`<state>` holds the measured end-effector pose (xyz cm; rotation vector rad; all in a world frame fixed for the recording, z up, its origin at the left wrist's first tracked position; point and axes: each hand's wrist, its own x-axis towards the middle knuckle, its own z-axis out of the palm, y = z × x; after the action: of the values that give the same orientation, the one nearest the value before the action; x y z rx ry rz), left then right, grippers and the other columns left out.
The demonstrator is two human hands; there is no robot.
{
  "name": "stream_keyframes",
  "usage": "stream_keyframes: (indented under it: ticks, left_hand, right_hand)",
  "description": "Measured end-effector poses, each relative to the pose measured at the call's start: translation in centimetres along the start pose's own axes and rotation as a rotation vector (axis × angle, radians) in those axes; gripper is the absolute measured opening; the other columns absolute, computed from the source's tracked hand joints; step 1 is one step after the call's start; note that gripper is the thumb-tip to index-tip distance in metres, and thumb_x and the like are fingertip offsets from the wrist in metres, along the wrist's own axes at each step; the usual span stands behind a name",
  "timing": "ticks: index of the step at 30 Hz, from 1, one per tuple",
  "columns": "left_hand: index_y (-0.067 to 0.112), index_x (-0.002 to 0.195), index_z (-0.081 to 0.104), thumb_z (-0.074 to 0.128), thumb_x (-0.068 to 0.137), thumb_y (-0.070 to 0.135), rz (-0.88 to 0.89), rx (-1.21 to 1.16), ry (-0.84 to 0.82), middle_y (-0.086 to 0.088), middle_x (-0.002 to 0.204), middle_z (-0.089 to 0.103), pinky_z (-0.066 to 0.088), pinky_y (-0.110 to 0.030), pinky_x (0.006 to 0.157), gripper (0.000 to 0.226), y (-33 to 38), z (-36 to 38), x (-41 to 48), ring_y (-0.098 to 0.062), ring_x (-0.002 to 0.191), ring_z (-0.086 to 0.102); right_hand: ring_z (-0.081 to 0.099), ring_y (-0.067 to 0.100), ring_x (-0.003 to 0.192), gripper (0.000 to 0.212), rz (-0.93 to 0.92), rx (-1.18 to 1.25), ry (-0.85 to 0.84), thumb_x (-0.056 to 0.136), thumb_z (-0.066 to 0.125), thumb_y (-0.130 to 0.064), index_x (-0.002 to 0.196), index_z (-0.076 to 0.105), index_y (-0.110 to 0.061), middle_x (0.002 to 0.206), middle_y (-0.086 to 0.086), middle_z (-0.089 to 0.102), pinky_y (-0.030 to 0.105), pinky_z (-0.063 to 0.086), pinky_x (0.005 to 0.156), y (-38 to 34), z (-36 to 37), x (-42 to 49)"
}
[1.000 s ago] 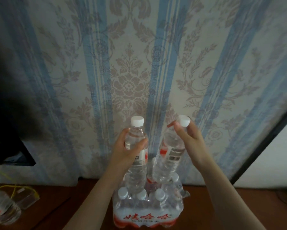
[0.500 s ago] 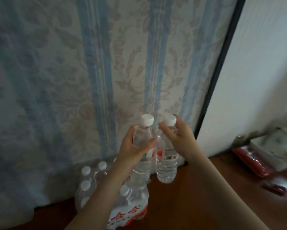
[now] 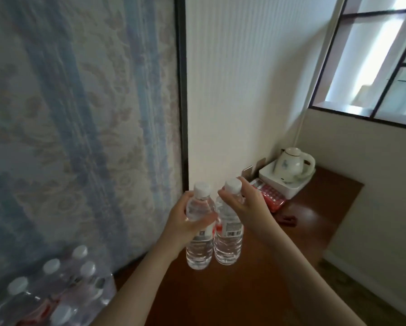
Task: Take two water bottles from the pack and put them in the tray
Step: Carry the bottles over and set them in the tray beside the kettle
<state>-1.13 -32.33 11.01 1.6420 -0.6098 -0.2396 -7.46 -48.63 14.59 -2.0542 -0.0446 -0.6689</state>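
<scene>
Now both bottles are out of the pack (image 3: 49,295) and held upright above the desk (image 3: 256,278), side by side and nearly touching. The left hand (image 3: 185,222) wraps the left bottle (image 3: 200,234) at its shoulder; the right hand (image 3: 249,208) pinches the right bottle (image 3: 229,234) near its neck. The white tray (image 3: 289,188), holding a kettle (image 3: 291,164), sits farther right. Carrying them level, setting each down on bare tray beside the kettle, and letting go only once it stands firm seems wisest.
</scene>
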Motion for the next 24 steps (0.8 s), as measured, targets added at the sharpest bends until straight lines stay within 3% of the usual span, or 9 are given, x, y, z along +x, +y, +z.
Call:
stream_keyframes:
  ticks: [2, 5, 10, 15, 18, 21, 22, 24]
  left_hand:
    - [0.041, 0.107, 0.056, 0.081, 0.069, 0.037, 0.005, -0.012, -0.035, 0.016, 0.101, 0.069, 0.054, -0.03, 0.079, 0.045, 0.2, 3.0, 1.4, 0.001, 0.092, 0.066]
    - [0.037, 0.107, 0.057, 0.08, 0.062, 0.047, 0.02, -0.029, -0.074, 0.013, 0.102, 0.07, 0.055, -0.032, 0.08, 0.052, 0.8, 7.8, 3.7, -0.003, 0.093, 0.067]
    - [0.034, 0.111, 0.056, 0.079, 0.057, 0.054, 0.055, -0.061, -0.11, 0.012, 0.102, 0.07, 0.056, -0.038, 0.083, 0.062, 2.0, 16.2, 7.8, -0.005, 0.093, 0.068]
    - [0.027, 0.114, 0.056, 0.078, 0.052, 0.059, 0.126, -0.08, -0.16, 0.004, 0.107, 0.069, 0.056, -0.031, 0.079, 0.073, 4.4, 24.5, 12.2, -0.008, 0.096, 0.068]
    - [0.031, 0.107, 0.059, 0.08, 0.054, 0.055, 0.146, -0.089, -0.203, 0.007, 0.099, 0.071, 0.054, -0.022, 0.071, 0.062, 5.7, 29.5, 14.8, -0.004, 0.09, 0.069]
    - [0.041, 0.098, 0.057, 0.082, 0.066, 0.037, 0.214, -0.059, -0.233, 0.031, 0.091, 0.067, 0.051, -0.008, 0.062, 0.04, 6.8, 34.3, 17.2, 0.011, 0.084, 0.064]
    - [0.042, 0.098, 0.056, 0.081, 0.069, 0.034, 0.228, -0.058, -0.255, 0.035, 0.092, 0.065, 0.052, -0.008, 0.062, 0.04, 7.0, 35.9, 18.0, 0.012, 0.085, 0.063]
    - [0.039, 0.105, 0.058, 0.082, 0.069, 0.035, 0.207, -0.09, -0.303, 0.021, 0.099, 0.069, 0.056, -0.019, 0.072, 0.044, 7.1, 38.9, 19.5, 0.002, 0.09, 0.067]
  right_hand:
    - [0.064, 0.001, 0.071, 0.029, 0.016, -0.013, 0.027, 0.08, 0.061, -0.043, 0.093, 0.056, -0.018, 0.079, -0.009, 0.067, 0.018, 0.053, 0.062, 1.8, -2.9, 0.1]
    - [0.062, -0.006, 0.072, 0.022, 0.015, -0.041, 0.069, 0.082, 0.063, -0.037, 0.094, 0.057, -0.02, 0.08, -0.028, 0.065, 0.008, 0.047, 0.06, 4.7, -7.4, 0.3]
    - [0.062, -0.001, 0.075, 0.009, 0.014, -0.077, 0.115, 0.082, 0.062, -0.04, 0.087, 0.054, -0.038, 0.078, -0.015, 0.066, 0.013, 0.051, 0.065, 8.4, -15.6, 0.8]
    - [0.063, -0.001, 0.078, 0.013, 0.037, -0.108, 0.161, 0.084, 0.063, -0.035, 0.094, 0.058, -0.029, 0.084, -0.01, 0.067, 0.014, 0.051, 0.065, 11.8, -24.3, 1.7]
    - [0.06, -0.007, 0.076, 0.02, 0.039, -0.154, 0.216, 0.085, 0.063, -0.032, 0.1, 0.058, -0.02, 0.083, -0.012, 0.063, 0.01, 0.047, 0.064, 13.7, -29.3, 1.9]
    - [0.057, -0.013, 0.07, 0.01, 0.071, -0.192, 0.287, 0.086, 0.063, -0.03, 0.088, 0.053, -0.032, 0.074, -0.017, 0.057, 0.004, 0.042, 0.059, 15.4, -33.8, 1.8]
    - [0.057, -0.011, 0.069, 0.013, 0.081, -0.204, 0.311, 0.086, 0.063, -0.03, 0.085, 0.051, -0.035, 0.074, -0.015, 0.057, 0.004, 0.043, 0.059, 16.0, -35.2, 1.8]
    - [0.057, -0.009, 0.067, 0.014, 0.106, -0.232, 0.349, 0.086, 0.063, -0.03, 0.083, 0.05, -0.036, 0.074, -0.013, 0.058, 0.005, 0.043, 0.058, 17.3, -37.7, 1.7]
